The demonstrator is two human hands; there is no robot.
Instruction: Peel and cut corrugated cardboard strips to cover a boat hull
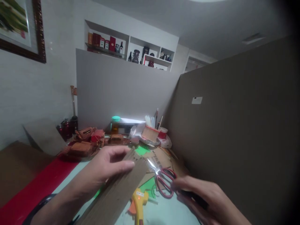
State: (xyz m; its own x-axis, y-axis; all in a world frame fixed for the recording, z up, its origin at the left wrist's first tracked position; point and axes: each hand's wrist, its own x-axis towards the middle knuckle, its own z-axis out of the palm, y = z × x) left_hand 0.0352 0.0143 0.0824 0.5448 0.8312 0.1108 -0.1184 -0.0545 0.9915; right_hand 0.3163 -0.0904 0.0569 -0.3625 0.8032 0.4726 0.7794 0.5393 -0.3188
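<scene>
My left hand [112, 165] is closed on a long strip of brown cardboard [126, 187], its thumb on the near face and its fingers around the far edge. The strip slants from the lower left up to the middle. My right hand [206, 197] is at the lower right, fingers curled around a dark, slim object [197, 199] whose kind I cannot make out. Its fingertips are at the red handles of a pair of scissors [161, 179], whose blades point up and left. A yellow glue gun [139, 203] with an orange trigger lies between the hands.
Cardboard pieces [164, 156] and green sheets [148, 187] lie on the pale tabletop [168, 211]. Behind are brown model pieces [82, 148], a teal-lidded bottle [115, 125], a cardboard box [150, 133] and a red-and-white tub [162, 132]. A grey partition [234, 125] rises at the right.
</scene>
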